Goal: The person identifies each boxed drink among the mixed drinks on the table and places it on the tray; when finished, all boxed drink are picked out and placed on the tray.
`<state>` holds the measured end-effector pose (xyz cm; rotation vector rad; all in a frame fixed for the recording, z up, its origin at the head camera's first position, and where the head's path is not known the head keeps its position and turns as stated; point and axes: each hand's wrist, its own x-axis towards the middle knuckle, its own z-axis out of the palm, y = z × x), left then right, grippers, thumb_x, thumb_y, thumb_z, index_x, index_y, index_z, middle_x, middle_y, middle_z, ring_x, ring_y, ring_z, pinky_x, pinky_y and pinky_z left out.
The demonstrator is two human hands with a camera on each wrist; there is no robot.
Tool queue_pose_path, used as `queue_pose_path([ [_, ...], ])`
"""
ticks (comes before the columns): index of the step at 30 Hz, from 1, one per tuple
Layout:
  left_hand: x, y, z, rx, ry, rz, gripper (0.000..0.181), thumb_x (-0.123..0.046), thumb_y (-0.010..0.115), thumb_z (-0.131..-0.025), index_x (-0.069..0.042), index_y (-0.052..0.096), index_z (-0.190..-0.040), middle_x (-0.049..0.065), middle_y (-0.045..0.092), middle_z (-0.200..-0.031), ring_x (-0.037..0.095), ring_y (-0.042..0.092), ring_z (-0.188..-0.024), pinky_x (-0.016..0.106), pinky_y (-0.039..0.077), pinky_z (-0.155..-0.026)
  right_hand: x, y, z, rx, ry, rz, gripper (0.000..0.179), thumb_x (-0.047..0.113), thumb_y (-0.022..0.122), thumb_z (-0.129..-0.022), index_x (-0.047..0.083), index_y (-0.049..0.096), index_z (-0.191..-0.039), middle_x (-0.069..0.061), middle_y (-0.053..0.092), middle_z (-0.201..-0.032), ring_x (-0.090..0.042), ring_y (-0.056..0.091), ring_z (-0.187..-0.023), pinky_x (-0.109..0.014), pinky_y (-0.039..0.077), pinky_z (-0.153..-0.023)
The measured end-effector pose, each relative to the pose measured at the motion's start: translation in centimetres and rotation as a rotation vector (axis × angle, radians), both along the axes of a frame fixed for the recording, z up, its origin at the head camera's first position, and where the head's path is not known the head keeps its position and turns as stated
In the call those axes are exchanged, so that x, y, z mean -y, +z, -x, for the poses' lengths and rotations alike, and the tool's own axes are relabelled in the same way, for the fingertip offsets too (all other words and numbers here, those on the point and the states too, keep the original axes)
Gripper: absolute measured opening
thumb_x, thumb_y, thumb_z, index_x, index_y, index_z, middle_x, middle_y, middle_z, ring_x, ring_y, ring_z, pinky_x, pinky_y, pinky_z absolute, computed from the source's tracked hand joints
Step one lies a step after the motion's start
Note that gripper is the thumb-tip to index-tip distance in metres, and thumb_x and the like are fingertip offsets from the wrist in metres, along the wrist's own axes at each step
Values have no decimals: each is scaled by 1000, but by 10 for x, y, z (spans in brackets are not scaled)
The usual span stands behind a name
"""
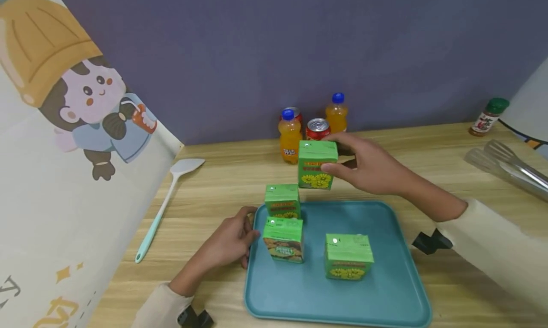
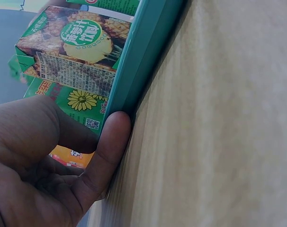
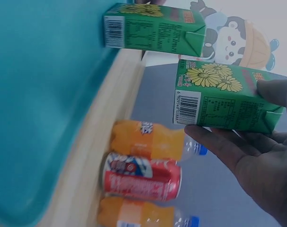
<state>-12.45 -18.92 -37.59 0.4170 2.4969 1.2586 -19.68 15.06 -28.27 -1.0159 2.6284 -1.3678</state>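
My right hand (image 1: pixel 376 168) grips a green drink carton (image 1: pixel 318 165) with yellow flowers, thumb on its front and fingers behind. It is held up past the back edge of the teal tray (image 1: pixel 299 290); in the right wrist view the carton (image 3: pixel 219 94) is clear of the other things. My left hand (image 1: pixel 227 240) pinches the tray's left rim between thumb and finger, as the left wrist view shows. On the tray stand a flowered carton (image 1: pixel 282 202) at back left, a pineapple-picture carton (image 1: pixel 283 240) before it, and another flowered carton (image 1: pixel 348 256) to the right.
Behind the tray, near the dark wall, stand two orange drink bottles (image 1: pixel 290 140) and red cans (image 1: pixel 318 128). A white spatula (image 1: pixel 167 199) lies at the left. Metal tongs (image 1: pixel 513 166) and a green-capped spice jar (image 1: pixel 489 117) are at the right.
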Motion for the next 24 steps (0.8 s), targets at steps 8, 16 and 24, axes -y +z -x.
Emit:
queue_pose_path([
  [8,0,3,-1,-4,11,10,54,-4,57,-102,2,32,-149,13,58,-77,22,64,-46,37,57,-40,-20,-14,-11,-37,-9,-33,45,23,70,-96,15,53,-137,-1,61,-127,-23,63,-116,-36,62,-84],
  [16,-1,2,-1,0,7,11,54,-5,56,-102,1,31,-150,12,59,-78,22,64,-47,38,57,-40,-30,-33,-18,28,-3,-70,45,28,70,-97,14,53,-136,-2,63,-126,-27,62,-118,-40,62,-86],
  [24,-1,2,-1,2,3,9,54,-5,55,-102,1,31,-150,12,59,-79,22,64,-46,38,57,-40,-34,-49,-20,52,40,-61,45,27,70,-97,16,53,-136,0,64,-124,-26,63,-118,-37,61,-86],
])
